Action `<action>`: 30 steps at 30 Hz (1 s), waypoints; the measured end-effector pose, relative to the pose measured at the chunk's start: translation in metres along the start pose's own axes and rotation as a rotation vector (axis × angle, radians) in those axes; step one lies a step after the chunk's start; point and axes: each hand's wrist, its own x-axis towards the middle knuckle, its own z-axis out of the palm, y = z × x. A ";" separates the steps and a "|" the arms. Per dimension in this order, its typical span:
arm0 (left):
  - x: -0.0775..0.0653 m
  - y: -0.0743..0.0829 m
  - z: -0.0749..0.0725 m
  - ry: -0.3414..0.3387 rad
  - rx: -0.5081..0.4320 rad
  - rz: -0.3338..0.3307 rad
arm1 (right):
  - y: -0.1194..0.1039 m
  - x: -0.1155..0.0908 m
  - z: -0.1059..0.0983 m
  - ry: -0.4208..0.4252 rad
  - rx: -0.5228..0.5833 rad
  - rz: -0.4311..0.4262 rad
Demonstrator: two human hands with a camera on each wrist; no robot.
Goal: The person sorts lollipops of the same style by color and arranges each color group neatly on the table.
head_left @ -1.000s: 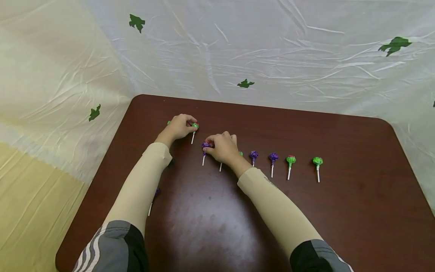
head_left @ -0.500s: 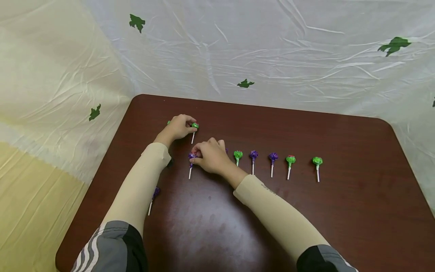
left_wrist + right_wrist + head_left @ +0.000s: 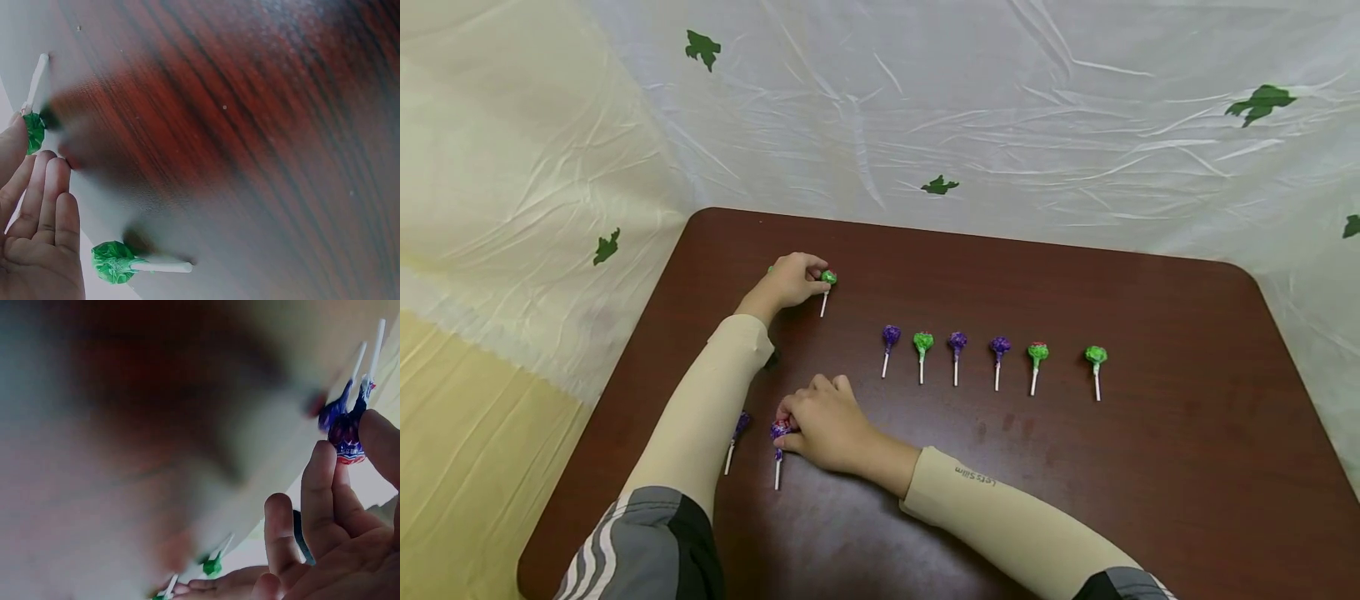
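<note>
My left hand (image 3: 787, 281) pinches a green-wrapped lollipop (image 3: 828, 277) by its head near the table's back left; its white stick points toward me. In the left wrist view another green lollipop (image 3: 112, 262) lies by that hand, mostly hidden in the head view. Nearer to me, my right hand (image 3: 829, 427) holds a purple lollipop (image 3: 780, 430) between thumb and fingers, stick toward me. Just left of it lies another purple lollipop (image 3: 742, 423), partly covered by the left forearm.
To the right, a spaced row of purple and green lollipops (image 3: 957, 342) lies on the brown table (image 3: 1187, 458), sticks toward me. A green one (image 3: 1096, 356) sits at the row's right end. Pale sheeting (image 3: 1037, 125) with green leaf shapes hangs behind the table.
My right hand has carried the purple lollipop leftward and toward me, beside the other purple one, uncovering the row's left end. The left hand has stayed on its green lollipop.
</note>
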 end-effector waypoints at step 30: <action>-0.002 0.001 0.001 0.006 -0.052 0.003 | 0.007 0.004 0.017 0.040 -0.064 0.044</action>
